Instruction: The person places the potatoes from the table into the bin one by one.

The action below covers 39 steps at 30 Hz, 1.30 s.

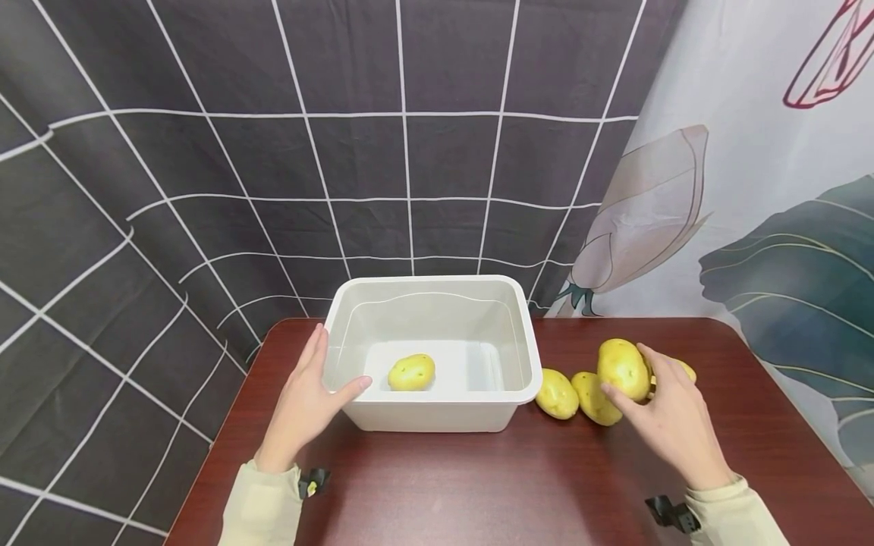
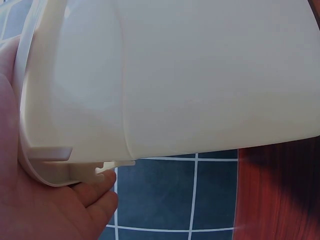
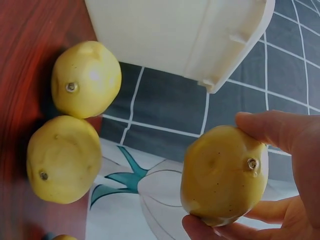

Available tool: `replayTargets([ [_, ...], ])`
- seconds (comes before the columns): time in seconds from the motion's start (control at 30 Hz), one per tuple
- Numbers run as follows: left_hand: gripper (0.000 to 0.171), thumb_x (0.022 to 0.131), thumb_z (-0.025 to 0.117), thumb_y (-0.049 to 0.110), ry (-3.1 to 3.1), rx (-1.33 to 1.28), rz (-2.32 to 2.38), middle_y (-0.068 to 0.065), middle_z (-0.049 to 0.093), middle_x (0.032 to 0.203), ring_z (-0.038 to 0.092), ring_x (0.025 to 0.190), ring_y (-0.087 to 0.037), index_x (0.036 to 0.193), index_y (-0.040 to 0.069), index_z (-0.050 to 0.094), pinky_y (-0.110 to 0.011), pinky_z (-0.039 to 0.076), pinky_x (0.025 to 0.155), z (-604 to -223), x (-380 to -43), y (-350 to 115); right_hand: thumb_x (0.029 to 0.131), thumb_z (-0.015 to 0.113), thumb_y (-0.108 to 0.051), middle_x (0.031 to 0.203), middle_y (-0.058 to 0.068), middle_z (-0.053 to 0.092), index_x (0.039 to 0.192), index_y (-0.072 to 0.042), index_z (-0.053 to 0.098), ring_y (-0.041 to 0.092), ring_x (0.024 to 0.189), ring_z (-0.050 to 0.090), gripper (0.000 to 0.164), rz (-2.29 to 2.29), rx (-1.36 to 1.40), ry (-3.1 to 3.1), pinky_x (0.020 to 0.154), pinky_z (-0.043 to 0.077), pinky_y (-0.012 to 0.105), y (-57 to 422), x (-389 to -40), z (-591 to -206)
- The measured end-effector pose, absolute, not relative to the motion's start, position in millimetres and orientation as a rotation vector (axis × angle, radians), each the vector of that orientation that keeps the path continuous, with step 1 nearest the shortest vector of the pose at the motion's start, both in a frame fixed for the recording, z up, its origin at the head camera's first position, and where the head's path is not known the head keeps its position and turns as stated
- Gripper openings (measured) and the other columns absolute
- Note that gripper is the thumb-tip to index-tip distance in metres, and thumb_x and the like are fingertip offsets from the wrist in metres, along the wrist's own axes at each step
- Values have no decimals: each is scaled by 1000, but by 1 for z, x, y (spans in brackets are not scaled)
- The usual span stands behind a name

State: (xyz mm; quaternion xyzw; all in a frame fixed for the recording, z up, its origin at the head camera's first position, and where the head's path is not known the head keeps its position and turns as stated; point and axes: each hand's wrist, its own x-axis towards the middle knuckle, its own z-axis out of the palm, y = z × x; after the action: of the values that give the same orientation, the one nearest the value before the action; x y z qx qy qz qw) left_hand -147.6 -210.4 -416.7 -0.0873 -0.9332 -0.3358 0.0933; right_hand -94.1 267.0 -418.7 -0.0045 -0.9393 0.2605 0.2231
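Observation:
A white plastic basin (image 1: 437,416) stands on the table, with one yellow potato (image 1: 411,372) lying inside toward its front left. At the basin's left front corner my left hand (image 1: 306,406) holds the rim, thumb over the front edge and fingers along the left side. My right hand (image 1: 672,415) grips another potato (image 3: 224,176) between thumb and fingers, raised to the right of the basin. Below it two potatoes, one nearer the basin (image 1: 556,394) and one beside it (image 1: 595,398), lie on the table. A further potato (image 1: 685,370) is mostly hidden behind the right hand.
The reddish-brown table (image 1: 437,485) runs under everything. Right behind the basin hangs a dark cloth (image 1: 451,159) with a white grid. A pale curtain (image 1: 737,227) with plant drawings hangs at the right.

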Motion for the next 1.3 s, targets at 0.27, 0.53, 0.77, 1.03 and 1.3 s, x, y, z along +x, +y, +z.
replayTargets([
  [0.27, 107, 86, 73, 56, -2775, -251, -999, -16, 18, 166, 26, 148, -40, 157, -5, 21, -61, 30, 113, -416, -148, -210, 80, 84, -31, 131, 32, 54, 140, 7, 50, 45, 113, 51, 78, 732, 30, -2577, 79, 41, 60, 261, -99, -414],
  [0.53, 107, 86, 73, 55, -2774, -254, -997, -17, 19, 166, 26, 148, -41, 157, -5, 21, -61, 30, 113, -416, -147, -211, 80, 85, -30, 132, 31, 54, 141, 7, 49, 44, 114, 51, 80, 733, 58, -2569, 78, 45, 59, 255, -103, -411],
  [0.77, 107, 86, 74, 55, -2774, -252, -998, -18, 19, 165, 26, 148, -41, 157, -5, 21, -61, 30, 113, -415, -148, -210, 79, 85, -27, 129, 30, 55, 138, 7, 51, 45, 116, 51, 77, 747, 99, -2531, 87, 42, 61, 250, -103, -408],
  [1.03, 108, 86, 73, 56, -2780, -247, -1008, -17, 18, 166, 25, 149, -39, 158, -4, 20, -61, 29, 113, -415, -148, -210, 79, 85, -28, 129, 29, 56, 138, 7, 51, 45, 117, 51, 76, 761, 114, -2521, 88, 42, 61, 244, -104, -405],
  [1.3, 108, 86, 74, 56, -2780, -246, -1005, -17, 18, 166, 25, 148, -40, 157, -5, 20, -61, 29, 113, -415, -148, -210, 77, 87, -26, 130, 29, 56, 138, 7, 53, 42, 112, 53, 77, 765, 132, -2502, 83, 44, 59, 238, -106, -402],
])
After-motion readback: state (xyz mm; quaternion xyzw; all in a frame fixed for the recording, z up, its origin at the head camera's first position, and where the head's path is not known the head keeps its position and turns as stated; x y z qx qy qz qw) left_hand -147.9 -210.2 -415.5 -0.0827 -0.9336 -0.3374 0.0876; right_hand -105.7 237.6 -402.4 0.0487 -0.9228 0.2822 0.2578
